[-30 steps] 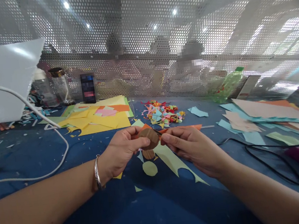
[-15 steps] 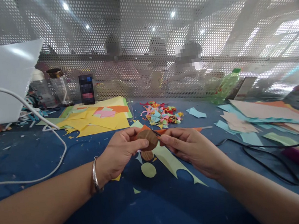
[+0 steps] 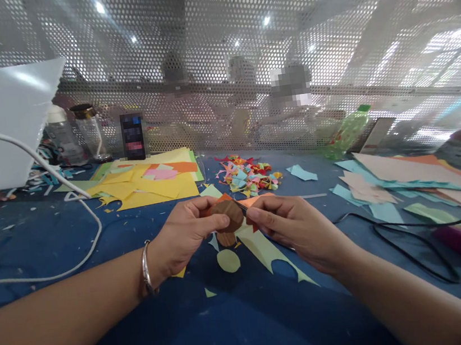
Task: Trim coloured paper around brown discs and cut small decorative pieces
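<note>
My left hand (image 3: 185, 235) pinches a rounded brown paper piece (image 3: 228, 213) a little above the blue table (image 3: 217, 332); a metal bangle sits on that wrist. My right hand (image 3: 295, 226) is closed, its fingertips at the brown piece's right edge, gripping what looks like a small dark-tipped tool that I cannot make out. Below the hands lie a second brown round piece (image 3: 226, 238), a pale green paper disc (image 3: 228, 260) and a long pale green offcut (image 3: 266, 250).
Yellow and orange sheets (image 3: 151, 183) lie at the back left, a heap of coloured scraps (image 3: 248, 177) behind the hands, and blue, beige and orange sheets (image 3: 405, 178) at the right. A white cable (image 3: 90, 236) loops left, a black cable (image 3: 411, 250) right. A perforated screen (image 3: 241, 63) stands behind, with people beyond it.
Both hands stay together on the brown piece; they shift only slightly.
</note>
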Tool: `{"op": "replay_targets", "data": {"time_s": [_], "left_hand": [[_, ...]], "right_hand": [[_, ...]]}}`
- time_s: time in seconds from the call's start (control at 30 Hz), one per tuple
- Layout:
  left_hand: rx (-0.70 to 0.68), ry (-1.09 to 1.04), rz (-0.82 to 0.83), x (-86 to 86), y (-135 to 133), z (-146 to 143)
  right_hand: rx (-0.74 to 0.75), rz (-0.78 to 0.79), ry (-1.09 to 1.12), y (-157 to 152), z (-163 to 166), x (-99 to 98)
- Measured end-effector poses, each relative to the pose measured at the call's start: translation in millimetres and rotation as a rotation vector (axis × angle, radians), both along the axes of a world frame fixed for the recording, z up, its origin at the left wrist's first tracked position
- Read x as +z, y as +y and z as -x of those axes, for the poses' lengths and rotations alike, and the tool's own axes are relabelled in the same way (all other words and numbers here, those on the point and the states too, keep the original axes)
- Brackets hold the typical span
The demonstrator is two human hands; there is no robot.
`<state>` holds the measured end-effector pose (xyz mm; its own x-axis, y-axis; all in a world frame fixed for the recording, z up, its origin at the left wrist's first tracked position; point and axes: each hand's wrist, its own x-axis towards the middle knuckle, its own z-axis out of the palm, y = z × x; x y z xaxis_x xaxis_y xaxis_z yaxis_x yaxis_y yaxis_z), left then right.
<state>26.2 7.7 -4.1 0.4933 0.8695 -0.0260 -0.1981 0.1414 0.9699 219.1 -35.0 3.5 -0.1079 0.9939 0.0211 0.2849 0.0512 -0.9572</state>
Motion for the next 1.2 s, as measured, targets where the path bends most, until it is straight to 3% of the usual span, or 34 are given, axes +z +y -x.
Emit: {"op": "replay_targets", "data": {"time_s": [1.2], "left_hand": [[0.002,-0.075,0.02,-2.0,1.8,-1.0]], "right_hand": [[0.016,-0.066,-0.071,2.7,-3.6,-3.1]]}}
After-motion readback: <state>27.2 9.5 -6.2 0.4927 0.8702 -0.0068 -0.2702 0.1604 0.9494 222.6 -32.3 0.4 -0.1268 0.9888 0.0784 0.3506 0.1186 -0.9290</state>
